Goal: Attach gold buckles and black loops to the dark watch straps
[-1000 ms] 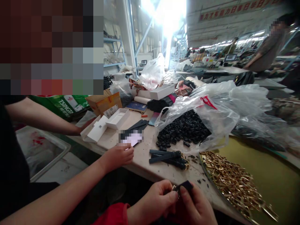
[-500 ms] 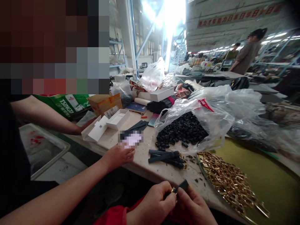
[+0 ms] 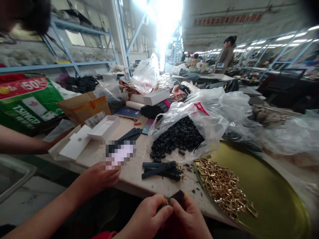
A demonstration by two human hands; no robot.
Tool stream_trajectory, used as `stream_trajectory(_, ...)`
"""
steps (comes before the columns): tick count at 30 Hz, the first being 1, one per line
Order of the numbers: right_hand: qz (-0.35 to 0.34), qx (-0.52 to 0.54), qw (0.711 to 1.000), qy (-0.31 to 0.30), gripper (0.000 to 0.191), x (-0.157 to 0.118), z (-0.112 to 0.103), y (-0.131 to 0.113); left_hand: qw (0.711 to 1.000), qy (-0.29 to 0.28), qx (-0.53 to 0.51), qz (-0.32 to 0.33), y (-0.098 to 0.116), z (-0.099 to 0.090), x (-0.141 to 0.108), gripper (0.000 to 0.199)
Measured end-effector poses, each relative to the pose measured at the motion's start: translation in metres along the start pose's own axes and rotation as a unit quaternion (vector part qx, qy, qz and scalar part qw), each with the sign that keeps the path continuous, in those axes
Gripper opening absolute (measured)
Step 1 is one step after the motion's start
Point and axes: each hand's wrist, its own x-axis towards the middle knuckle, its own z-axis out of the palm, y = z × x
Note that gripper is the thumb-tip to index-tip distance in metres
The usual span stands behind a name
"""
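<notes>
The left hand [image 3: 147, 215] and right hand [image 3: 190, 215] pinch a strap [image 3: 177, 196] at the worktop's [image 3: 141, 150] near edge, other straps [image 3: 159, 171] lying just inside it, gold fittings [image 3: 221, 186] heaped along the tray's [image 3: 269, 186] left edge.

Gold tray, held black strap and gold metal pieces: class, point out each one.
Gold tray [image 3: 271, 189]: head view, on its bare surface.
Held black strap [image 3: 177, 195]: head view, on its protruding end.
Gold metal pieces [image 3: 224, 186]: head view, on the heap's middle.

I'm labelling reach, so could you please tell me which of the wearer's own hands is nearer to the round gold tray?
Right. The right hand is just left of the round gold tray, apart from it; the left hand is farther left.
</notes>
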Motion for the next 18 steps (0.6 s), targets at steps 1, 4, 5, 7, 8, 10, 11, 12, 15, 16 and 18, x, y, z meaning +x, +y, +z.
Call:
stream_trajectory(1,-0.012,-0.01,1.0,0.01,0.034,0.002,0.0,0.0,1.0,0.005,-0.006,-0.002,-0.004,-0.001,0.007,0.034)
stream_trajectory(4,-0.058,-0.082,0.995,0.013,0.033,0.005,-0.001,-0.005,0.999,0.011,-0.037,-0.004,-0.016,-0.004,0.025,0.039)
stream_trajectory(5,-0.068,-0.113,0.991,0.004,0.035,0.007,-0.004,-0.009,0.999,0.01,-0.047,0.002,-0.019,-0.005,0.03,0.038)
stream_trajectory(7,-0.07,-0.184,0.979,-0.055,0.038,0.014,-0.012,-0.023,0.998,0.003,-0.053,0.025,-0.021,-0.006,0.037,0.038)
stream_trajectory(8,-0.066,-0.224,0.968,-0.092,0.04,0.021,-0.018,-0.032,0.998,-0.007,-0.052,0.037,-0.02,-0.006,0.039,0.039)
stream_trajectory(10,-0.065,-0.31,0.938,-0.138,0.042,0.043,-0.033,-0.054,0.997,-0.028,-0.054,0.043,-0.014,-0.007,0.044,0.037)
stream_trajectory(11,-0.076,-0.364,0.92,-0.121,0.042,0.058,-0.041,-0.065,0.997,-0.027,-0.06,0.034,-0.01,-0.008,0.046,0.034)
stream_trajectory(12,-0.098,-0.422,0.898,-0.079,0.038,0.075,-0.049,-0.074,0.997,-0.02,-0.07,0.022,-0.006,-0.009,0.049,0.034)
stream_trajectory(15,-0.142,-0.615,0.775,0.033,0.018,0.128,-0.063,-0.085,0.994,0.023,-0.103,-0.006,0.002,-0.011,0.055,0.036)
stream_trajectory(16,-0.143,-0.644,0.75,0.04,0.015,0.143,-0.064,-0.083,0.993,0.029,-0.111,-0.013,0.002,-0.012,0.056,0.036)
stream_trajectory(18,-0.138,-0.675,0.724,0.036,0.015,0.164,-0.064,-0.076,0.991,0.027,-0.125,-0.029,0.001,-0.012,0.055,0.035)
